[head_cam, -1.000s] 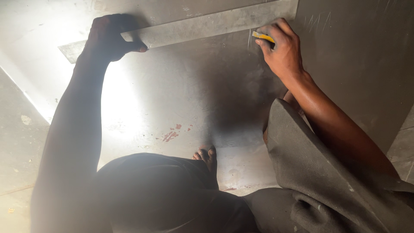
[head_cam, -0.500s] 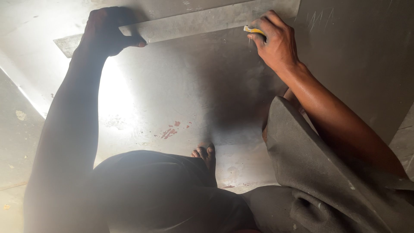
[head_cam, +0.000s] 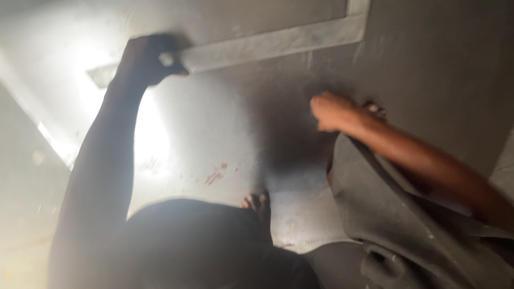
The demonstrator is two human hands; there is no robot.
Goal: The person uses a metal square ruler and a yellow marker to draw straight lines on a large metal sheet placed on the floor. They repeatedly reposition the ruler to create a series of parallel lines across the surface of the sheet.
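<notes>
The left hand (head_cam: 152, 59) presses flat on the far-left end of a long grey straightedge (head_cam: 278, 43) lying across the grey sheet (head_cam: 241, 123). The blurred right hand (head_cam: 332, 111) hovers nearer, right; fingers' state unclear.

Right hand (head_cam: 333, 111) motion-blurred; we cannot tell whether it grips anything. Left hand (head_cam: 145, 59) dark against glare, fingers indistinct, covering part of the flat grey strip (head_cam: 273, 44). Strip's far end cut by top edge. Folded grey sheet (head_cam: 396, 225) runs off the bottom right.
</notes>
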